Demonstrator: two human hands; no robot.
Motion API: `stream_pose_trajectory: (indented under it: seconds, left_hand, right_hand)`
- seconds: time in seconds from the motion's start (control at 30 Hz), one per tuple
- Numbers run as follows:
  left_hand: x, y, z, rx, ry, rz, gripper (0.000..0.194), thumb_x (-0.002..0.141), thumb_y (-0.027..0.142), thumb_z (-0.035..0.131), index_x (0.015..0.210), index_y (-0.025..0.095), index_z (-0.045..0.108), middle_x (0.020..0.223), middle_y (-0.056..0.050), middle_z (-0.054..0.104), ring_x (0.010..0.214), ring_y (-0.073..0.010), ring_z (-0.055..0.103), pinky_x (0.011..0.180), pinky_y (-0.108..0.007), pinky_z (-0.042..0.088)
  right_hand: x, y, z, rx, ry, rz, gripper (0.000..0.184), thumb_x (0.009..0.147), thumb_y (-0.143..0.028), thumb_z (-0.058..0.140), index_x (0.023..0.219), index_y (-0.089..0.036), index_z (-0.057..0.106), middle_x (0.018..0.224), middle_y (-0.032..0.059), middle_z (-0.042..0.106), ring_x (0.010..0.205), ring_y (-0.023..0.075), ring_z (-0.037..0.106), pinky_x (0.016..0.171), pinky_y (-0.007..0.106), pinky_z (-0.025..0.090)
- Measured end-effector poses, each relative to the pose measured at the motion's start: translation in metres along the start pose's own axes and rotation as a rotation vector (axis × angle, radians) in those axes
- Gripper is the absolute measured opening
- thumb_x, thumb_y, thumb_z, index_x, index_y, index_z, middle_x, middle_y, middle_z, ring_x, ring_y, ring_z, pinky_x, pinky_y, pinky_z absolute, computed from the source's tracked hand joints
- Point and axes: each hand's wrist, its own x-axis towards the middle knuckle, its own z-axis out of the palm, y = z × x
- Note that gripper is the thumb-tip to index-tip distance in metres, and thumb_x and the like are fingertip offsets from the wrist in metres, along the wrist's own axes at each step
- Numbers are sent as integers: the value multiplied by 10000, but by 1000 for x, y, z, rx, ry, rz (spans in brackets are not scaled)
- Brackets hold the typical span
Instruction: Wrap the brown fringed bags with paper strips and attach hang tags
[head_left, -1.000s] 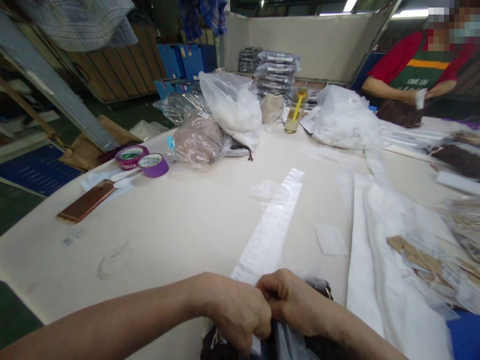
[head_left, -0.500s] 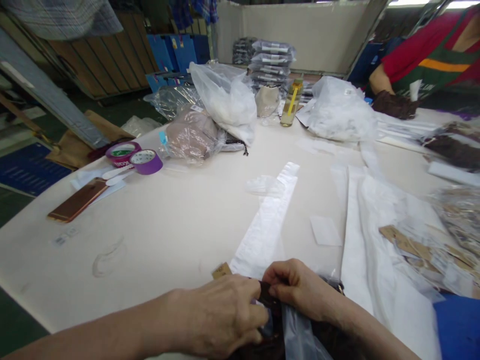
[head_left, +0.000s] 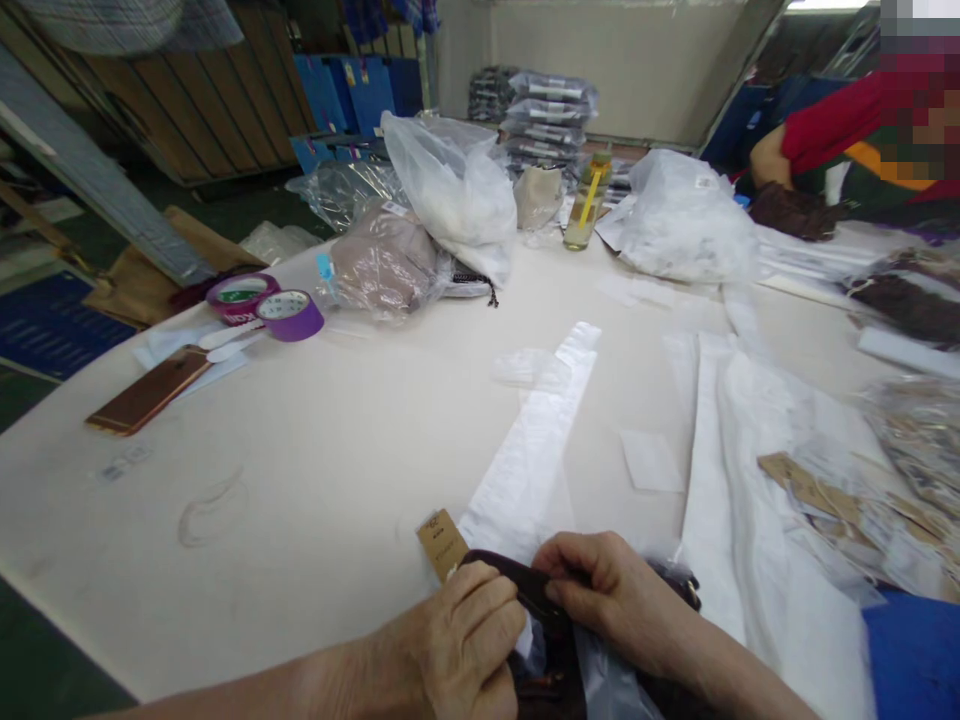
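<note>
A dark brown bag [head_left: 517,574] lies at the near table edge, its opening facing up and its lower part cut off by the frame. My left hand [head_left: 469,640] is closed over the left side of its rim. The thumb and fingers of my right hand [head_left: 604,592] pinch the far rim. Clear plastic [head_left: 611,672] hangs by the bag below my right hand, and some pale plastic shows in the opening. A brown card tag [head_left: 442,545] sticks out beyond my left fingers. Past the bag, a white strip of wrapping [head_left: 529,460] stretches away across the table.
Left on the table [head_left: 322,450] are a phone [head_left: 150,390] and purple tape rolls [head_left: 290,315]. Plastic-wrapped goods [head_left: 386,262], a bottle [head_left: 585,205] and white bags [head_left: 679,220] stand farther back. White sheets [head_left: 757,480] and card tags [head_left: 810,485] lie right. A co-worker in red sits far right.
My left hand has shifted slightly, its fingers now folded over the rim. More of the dark rim and the brown tag shows. My right hand keeps its pinch, slightly lower.
</note>
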Motion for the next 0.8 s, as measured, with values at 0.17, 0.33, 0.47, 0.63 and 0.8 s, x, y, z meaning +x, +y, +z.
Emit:
stream_pose_trajectory:
  seconds: [0.17,0.33,0.47,0.63,0.8]
  left_hand:
    - [-7,7,0,43,31,11,216,829,29,370,848,84,577,964,-172,610,1014,-259,519,897,-417,433]
    - [3,3,-7,-60,-110,-3,270,811,-20,351,667,145,510,652,-59,579,625,-160,524,682,-306,468]
    - [25,-12,-29,-284,-406,-69,171,809,127,533,649,148,476,604,-3,523,523,-115,436,497,-218,376]
    - [45,-28,-43,-454,-785,-186,87,776,153,582,753,133,500,691,3,557,542,-98,451,451,-184,309]
    - [38,-24,-20,-363,-574,-113,174,753,227,633,736,149,478,699,-1,549,613,-124,455,611,-225,358]
  right_hand:
    - [-11,-1,3,-109,28,-17,184,718,-154,431,750,-154,612,601,-23,560,563,98,468,518,197,340]
    - [-14,-5,5,-108,9,-23,204,693,-123,434,745,-164,627,627,-18,598,580,101,517,525,193,359]
    - [-15,-6,7,-74,-34,-21,240,679,-97,436,770,-171,646,665,-12,634,602,104,553,529,188,371]
    - [-11,-5,11,-109,9,-50,218,700,-100,448,748,-166,650,674,-3,648,629,111,568,549,191,381]
    - [-8,-1,14,-147,86,-34,233,690,-85,443,741,-170,654,655,-4,648,612,111,568,551,195,375]
